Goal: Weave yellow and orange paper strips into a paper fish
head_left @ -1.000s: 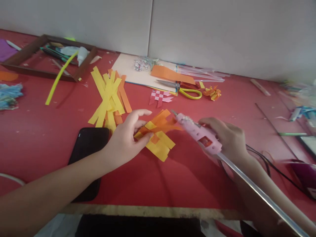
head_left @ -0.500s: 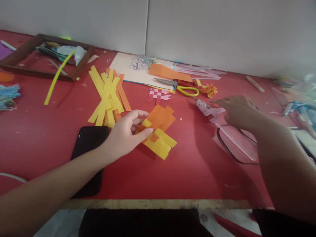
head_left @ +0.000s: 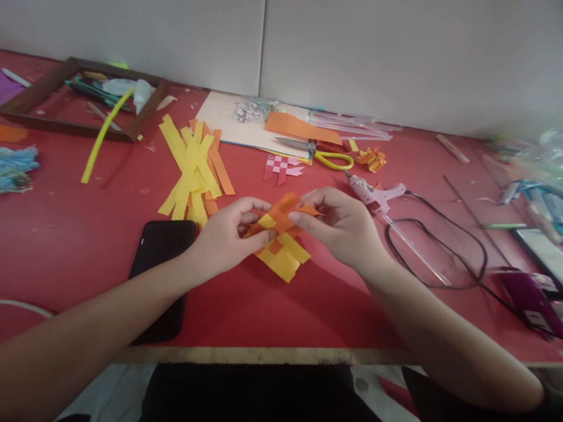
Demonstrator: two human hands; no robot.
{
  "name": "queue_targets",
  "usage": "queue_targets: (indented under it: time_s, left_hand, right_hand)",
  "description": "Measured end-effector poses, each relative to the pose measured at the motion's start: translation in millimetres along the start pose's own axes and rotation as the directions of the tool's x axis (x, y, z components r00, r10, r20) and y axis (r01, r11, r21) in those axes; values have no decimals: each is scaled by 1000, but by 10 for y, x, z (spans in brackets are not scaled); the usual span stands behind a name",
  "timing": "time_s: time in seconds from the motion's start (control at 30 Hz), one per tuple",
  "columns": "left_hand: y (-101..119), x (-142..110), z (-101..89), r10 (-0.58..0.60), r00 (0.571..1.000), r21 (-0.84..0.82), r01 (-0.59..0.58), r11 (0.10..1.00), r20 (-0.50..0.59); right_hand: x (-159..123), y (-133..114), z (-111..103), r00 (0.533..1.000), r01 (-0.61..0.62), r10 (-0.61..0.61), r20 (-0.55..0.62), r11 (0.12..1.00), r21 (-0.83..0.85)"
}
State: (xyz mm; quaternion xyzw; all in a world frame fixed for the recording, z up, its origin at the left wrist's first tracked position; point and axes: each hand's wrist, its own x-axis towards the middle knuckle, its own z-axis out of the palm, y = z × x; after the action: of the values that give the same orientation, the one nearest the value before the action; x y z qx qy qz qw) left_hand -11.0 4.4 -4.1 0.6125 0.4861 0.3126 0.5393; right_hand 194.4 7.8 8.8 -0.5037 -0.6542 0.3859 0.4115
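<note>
Since a second ago, the right hand point(head_left: 347, 228) has let go of the pink glue gun point(head_left: 373, 194), which now lies on the red desk point(head_left: 299, 316), and has come back to the woven paper point(head_left: 285, 246). The left hand point(head_left: 233, 234) has stayed where it was, at the left side of that piece. The woven paper, made of orange and yellow strips, is held between the two hands over the near part of the desk, just right of the black phone point(head_left: 165, 246). The left grip is closed on it, thumb pressed on top; the right grip pinches its orange end strips between thumb and fingers. The glue gun lies beyond the right hand, its tip towards the scissors point(head_left: 313, 147), with a see-through glue stick point(head_left: 417, 252) reaching out behind it and a black cord point(head_left: 481, 246) looped alongside. Loose strips point(head_left: 191, 170), mostly yellow, lie in a crossed heap beyond the phone. Past the woven paper sits a pink and red checked paper fish point(head_left: 281, 167), near the scissors, and a crumpled bit of orange and yellow paper point(head_left: 372, 159) lies just right of their yellow handle. Farther left stands a brown wooden frame point(head_left: 88, 129) with a white bottle point(head_left: 141, 97) inside.
</note>
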Motion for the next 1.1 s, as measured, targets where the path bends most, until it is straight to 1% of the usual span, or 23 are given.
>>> queue_targets:
  time_s: [0.07,0.13,0.27,0.4,0.57,0.67,0.77,0.9,1.0,1.1]
  left_hand:
    - [25,-1,-14,-61,998,-21,61,998,16]
    - [49,-3,-27,-104,994,-21,104,994,20]
    - [57,-2,-42,-115,993,-42,115,992,12]
    - [38,2,-45,-129,992,-50,130,990,4]
    - [50,5,-39,-132,991,-56,133,990,18]
    - [68,8,-22,-121,992,-118,116,986,-31]
    - [84,10,1,-155,986,-191,141,972,-62]
    - [92,7,13,-194,980,-153,187,970,-37]
    - [85,7,3,-192,981,-149,188,971,-12]
    - [70,13,-12,-179,984,-172,176,969,-2]
  right_hand:
    - [-1,35,-4,1000,-19,19,10,999,46]
    - [-10,51,-12,999,-34,34,4,998,53]
    - [-27,72,-20,996,-88,88,-1,992,87]
    - [-34,100,-18,995,-101,98,26,983,151]
    - [-34,131,-11,996,-78,83,-43,991,108]
    - [-38,133,8,991,-79,91,-95,989,124]
    - [-50,116,42,986,-91,115,-117,977,193]
    - [-77,94,82,978,-99,133,-162,975,201]
    - [-98,92,101,973,-117,150,-174,976,185]
    - [-106,87,118,972,-119,158,-173,970,213]
